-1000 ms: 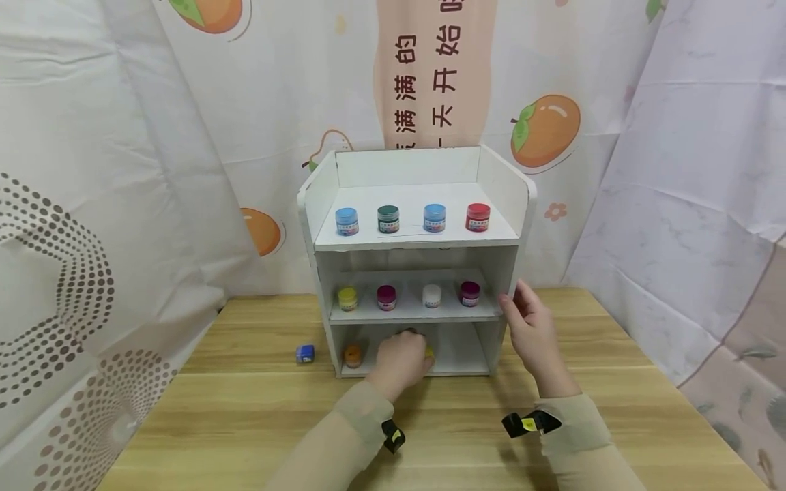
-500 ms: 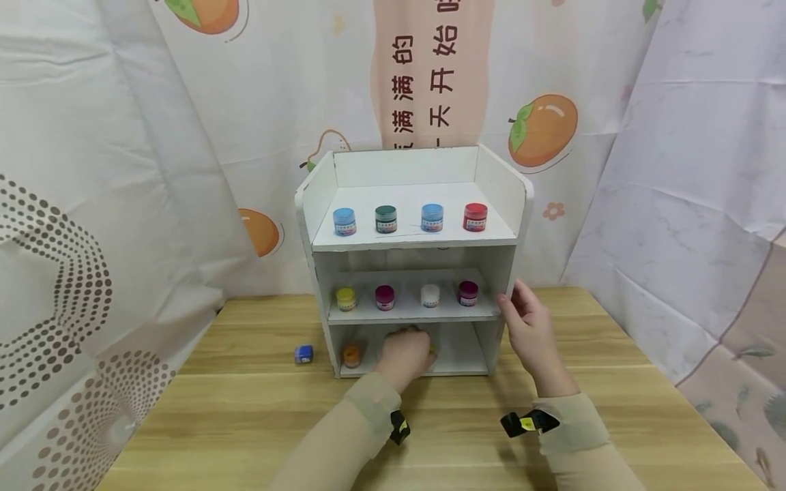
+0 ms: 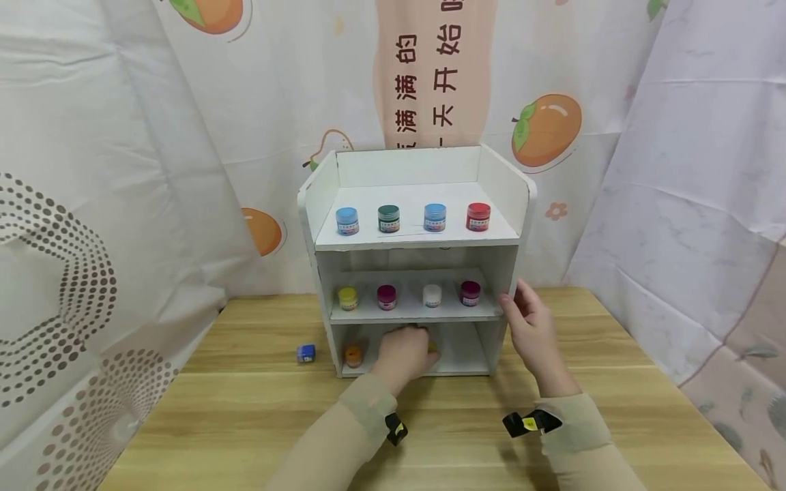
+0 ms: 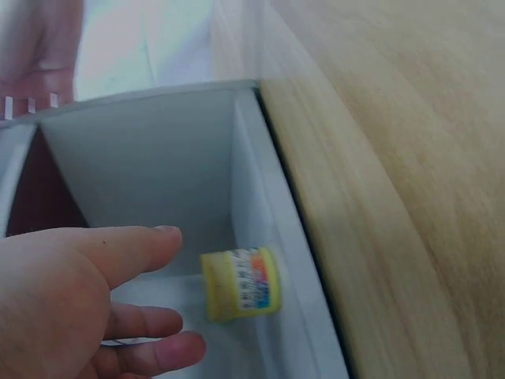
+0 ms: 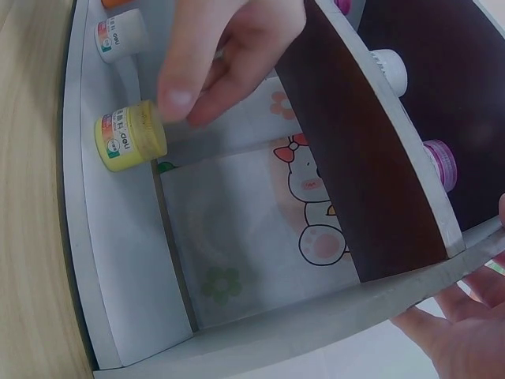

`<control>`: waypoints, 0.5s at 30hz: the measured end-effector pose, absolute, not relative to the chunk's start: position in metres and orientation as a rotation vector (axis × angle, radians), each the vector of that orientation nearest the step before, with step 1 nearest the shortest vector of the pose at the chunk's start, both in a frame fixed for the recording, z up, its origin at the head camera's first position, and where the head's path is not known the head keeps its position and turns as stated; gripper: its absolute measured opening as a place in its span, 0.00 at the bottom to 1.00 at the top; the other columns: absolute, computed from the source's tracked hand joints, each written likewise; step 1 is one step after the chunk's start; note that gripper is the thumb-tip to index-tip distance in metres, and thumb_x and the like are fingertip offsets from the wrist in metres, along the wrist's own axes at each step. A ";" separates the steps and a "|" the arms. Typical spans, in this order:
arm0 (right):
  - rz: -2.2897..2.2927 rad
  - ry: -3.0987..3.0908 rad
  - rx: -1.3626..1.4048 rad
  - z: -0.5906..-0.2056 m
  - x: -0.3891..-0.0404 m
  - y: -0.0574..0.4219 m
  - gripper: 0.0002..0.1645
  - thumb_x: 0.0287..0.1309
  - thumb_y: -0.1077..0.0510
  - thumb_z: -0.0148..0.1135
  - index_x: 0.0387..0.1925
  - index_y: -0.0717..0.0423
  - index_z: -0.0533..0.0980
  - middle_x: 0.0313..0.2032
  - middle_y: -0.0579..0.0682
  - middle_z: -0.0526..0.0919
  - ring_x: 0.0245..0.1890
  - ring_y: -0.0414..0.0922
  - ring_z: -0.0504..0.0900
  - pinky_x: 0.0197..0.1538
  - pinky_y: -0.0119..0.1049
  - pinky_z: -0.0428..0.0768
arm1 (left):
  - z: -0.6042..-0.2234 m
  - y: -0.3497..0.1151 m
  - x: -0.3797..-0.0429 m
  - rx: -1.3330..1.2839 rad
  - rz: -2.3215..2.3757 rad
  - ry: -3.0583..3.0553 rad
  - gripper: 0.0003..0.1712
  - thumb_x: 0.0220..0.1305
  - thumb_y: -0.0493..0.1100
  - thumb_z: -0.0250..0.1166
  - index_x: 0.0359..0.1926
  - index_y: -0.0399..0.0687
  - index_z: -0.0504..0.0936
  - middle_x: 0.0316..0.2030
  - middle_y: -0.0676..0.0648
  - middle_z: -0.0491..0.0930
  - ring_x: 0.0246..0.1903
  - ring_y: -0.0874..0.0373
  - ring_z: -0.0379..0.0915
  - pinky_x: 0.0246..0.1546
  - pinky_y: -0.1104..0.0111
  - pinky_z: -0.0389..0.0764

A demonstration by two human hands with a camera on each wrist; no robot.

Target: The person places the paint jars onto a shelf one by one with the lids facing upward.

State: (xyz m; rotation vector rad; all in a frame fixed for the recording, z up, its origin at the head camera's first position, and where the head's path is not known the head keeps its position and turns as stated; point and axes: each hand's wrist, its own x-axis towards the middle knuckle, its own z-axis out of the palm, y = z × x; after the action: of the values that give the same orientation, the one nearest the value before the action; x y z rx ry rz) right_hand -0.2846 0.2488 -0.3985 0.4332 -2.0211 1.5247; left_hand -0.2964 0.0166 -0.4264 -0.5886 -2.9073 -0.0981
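Note:
My left hand [image 3: 402, 351] reaches into the bottom compartment of the white shelf [image 3: 417, 244]. Beside its fingers stands a yellow paint jar [image 4: 243, 283] near the front lip; in the left wrist view a gap separates them, and the fingers are loosely extended. A white paint jar [image 5: 118, 35] stands farther along the same compartment, mostly hidden by the hand in the head view. An orange jar [image 3: 353, 355] is at its left end. My right hand [image 3: 533, 334] holds the shelf's right side panel, thumb at the front edge and fingers along the outside.
The middle tier bears a yellow jar [image 3: 347, 299], a white jar [image 3: 432, 296] and two purple ones. Blue, dark green and red jars [image 3: 477, 217] line the top. A small blue object [image 3: 305, 352] lies on the wooden table [image 3: 258, 395], left of the shelf.
My left hand has shifted slightly within the bottom compartment beside the yellow jar. The right hand stays on the side panel, and the jars on the upper tiers have not moved.

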 end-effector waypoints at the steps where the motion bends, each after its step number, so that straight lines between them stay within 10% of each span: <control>1: 1.524 -2.019 0.432 -0.398 -0.284 0.249 0.22 0.70 0.54 0.52 0.64 0.48 0.68 0.52 0.55 0.77 0.47 0.47 0.75 0.43 0.24 0.75 | -0.424 0.015 -0.295 -0.601 -0.121 -2.911 0.25 0.60 0.62 0.60 0.14 0.55 0.68 0.14 0.55 0.68 0.15 0.62 0.63 0.10 0.65 0.67; 9: 1.541 -1.996 0.451 -0.397 -0.284 0.249 0.24 0.70 0.56 0.52 0.65 0.50 0.67 0.54 0.58 0.76 0.48 0.50 0.74 0.44 0.24 0.75 | -0.406 -0.004 -0.266 -0.704 -0.206 -2.854 0.22 0.61 0.64 0.60 0.41 0.52 0.83 0.28 0.54 0.79 0.22 0.60 0.72 0.15 0.65 0.73; 15: 1.554 -1.982 0.467 -0.399 -0.286 0.249 0.24 0.70 0.58 0.52 0.65 0.52 0.67 0.54 0.60 0.75 0.49 0.52 0.74 0.45 0.23 0.75 | -0.389 -0.034 -0.242 -0.756 -0.387 -2.759 0.16 0.60 0.60 0.63 0.36 0.56 0.84 0.31 0.57 0.81 0.24 0.64 0.73 0.17 0.68 0.74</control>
State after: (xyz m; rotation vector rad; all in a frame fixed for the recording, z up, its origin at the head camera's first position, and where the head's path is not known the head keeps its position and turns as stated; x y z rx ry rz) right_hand -0.2864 0.2492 -0.3990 0.4668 -1.9816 1.5539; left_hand -0.2420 -0.0341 -0.3890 -0.7559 -2.7589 -0.3873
